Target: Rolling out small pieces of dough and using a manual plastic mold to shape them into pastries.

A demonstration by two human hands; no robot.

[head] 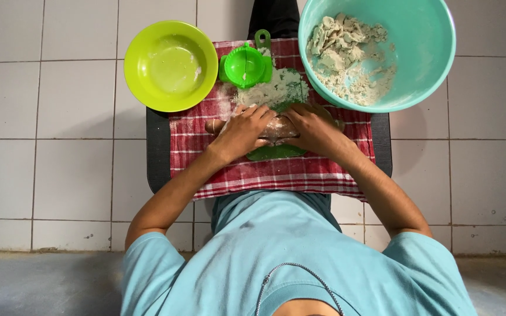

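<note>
A wooden rolling pin (pixel 276 127) lies crosswise on a red-and-white checked cloth (pixel 276 172), over a green round mat (pixel 276 153) and a floured patch of pale flattened dough (pixel 273 90). Behind it sit a green plastic dumpling press (pixel 245 65), a lime-green empty bowl (pixel 171 65) to the left and a large teal bowl (pixel 382 52) of crumbly dough to the right. Left hand (pixel 242 130) and right hand (pixel 313 129) rest palms-down on the pin, fingers spread flat, arms bent inward.
</note>
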